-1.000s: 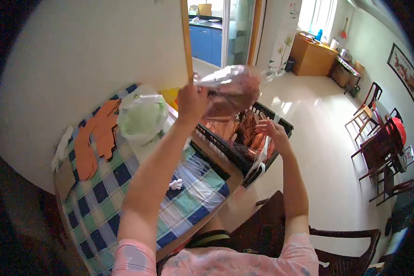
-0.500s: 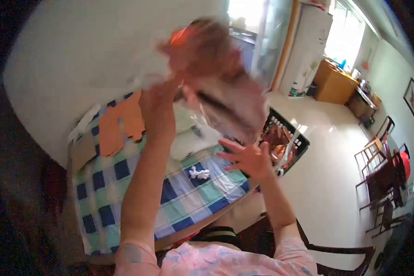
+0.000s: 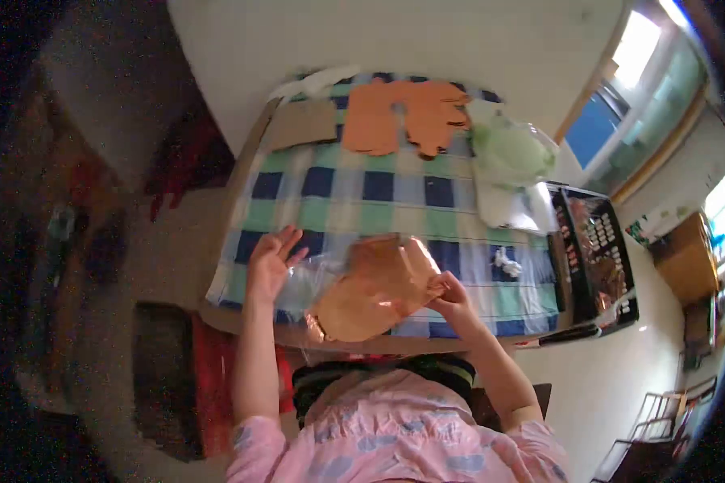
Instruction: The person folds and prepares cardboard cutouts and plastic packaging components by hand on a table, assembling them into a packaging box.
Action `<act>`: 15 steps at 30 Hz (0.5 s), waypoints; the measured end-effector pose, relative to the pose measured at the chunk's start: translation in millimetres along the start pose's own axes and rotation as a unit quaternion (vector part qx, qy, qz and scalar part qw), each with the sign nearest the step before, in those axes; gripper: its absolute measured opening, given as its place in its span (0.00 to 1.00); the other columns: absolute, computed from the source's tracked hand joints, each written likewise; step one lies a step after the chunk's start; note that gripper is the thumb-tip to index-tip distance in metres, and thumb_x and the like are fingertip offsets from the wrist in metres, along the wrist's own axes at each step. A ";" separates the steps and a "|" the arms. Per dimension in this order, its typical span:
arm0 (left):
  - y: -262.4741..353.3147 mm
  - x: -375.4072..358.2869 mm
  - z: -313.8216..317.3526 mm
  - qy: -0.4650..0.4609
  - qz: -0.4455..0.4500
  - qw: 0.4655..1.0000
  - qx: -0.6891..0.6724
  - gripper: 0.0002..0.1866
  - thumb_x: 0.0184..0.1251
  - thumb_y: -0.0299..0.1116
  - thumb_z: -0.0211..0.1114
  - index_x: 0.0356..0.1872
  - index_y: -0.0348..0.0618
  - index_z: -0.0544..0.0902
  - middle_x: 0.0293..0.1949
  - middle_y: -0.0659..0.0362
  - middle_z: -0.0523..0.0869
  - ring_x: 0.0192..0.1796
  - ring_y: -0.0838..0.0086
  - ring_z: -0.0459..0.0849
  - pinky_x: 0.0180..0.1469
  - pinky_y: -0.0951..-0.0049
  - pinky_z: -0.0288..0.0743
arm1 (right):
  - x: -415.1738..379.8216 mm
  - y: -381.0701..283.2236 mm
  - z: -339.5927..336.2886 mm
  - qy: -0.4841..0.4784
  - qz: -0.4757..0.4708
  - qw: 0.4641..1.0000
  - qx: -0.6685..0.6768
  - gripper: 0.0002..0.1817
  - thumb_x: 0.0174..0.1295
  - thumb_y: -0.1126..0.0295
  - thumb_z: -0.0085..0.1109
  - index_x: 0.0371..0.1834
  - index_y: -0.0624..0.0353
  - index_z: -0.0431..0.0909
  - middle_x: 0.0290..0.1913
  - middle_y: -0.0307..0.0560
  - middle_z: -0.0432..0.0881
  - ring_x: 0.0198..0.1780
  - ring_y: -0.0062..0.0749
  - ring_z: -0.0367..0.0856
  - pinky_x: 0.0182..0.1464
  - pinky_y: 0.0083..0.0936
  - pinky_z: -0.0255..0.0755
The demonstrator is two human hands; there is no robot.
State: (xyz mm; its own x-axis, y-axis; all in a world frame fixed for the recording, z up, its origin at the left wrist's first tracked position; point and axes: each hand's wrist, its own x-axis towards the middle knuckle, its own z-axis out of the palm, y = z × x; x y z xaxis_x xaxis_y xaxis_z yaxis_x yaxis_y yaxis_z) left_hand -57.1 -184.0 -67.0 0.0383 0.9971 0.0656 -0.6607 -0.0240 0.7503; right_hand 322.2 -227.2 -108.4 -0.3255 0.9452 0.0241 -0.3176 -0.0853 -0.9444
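Note:
A clear plastic bag (image 3: 362,299) with flat orange-brown contents lies across the space in front of me, low over the near edge of the table. My right hand (image 3: 451,296) pinches its right end between thumb and fingers. To the left, my left hand (image 3: 271,259) is open, fingers stretched, beside the bag's clear left edge. Farther back, two flat orange pieces (image 3: 370,121) rest side by side on the checked tablecloth (image 3: 379,187). A small white bundle of string or ties (image 3: 505,262) sits to the right of the bag.
A black crate (image 3: 620,278) holding bagged brownish items stands at the table's right side. Near it are a pale green plastic bag (image 3: 514,149) and white sheets (image 3: 499,205). A brown cardboard piece (image 3: 302,125) lies at the back left. Dark chairs (image 3: 648,419) stand at far right.
The bag has come down from high in front to the table's near edge. My left hand has let go of it, and my right hand has taken hold. My view has swung left and down.

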 end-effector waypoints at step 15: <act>-26.1 -42.2 -40.7 0.173 0.072 0.738 0.648 0.22 0.54 0.28 0.69 0.50 0.39 0.74 0.30 0.55 0.82 0.33 0.63 0.82 0.38 0.64 0.75 | 1.4 -56.9 54.1 0.025 -0.136 0.832 -0.538 0.23 0.52 0.78 0.59 0.54 0.51 0.76 0.62 0.51 0.71 0.66 0.48 0.65 0.67 0.43 0.58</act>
State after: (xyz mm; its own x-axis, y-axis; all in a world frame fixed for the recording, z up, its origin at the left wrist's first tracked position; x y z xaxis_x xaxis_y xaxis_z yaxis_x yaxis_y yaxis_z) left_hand -72.0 -222.5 -116.1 -0.3046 0.9306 0.2029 0.6419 0.0432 0.7656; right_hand 291.6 -238.1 -36.9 -0.3258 0.8977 0.2967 0.6154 0.4396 -0.6543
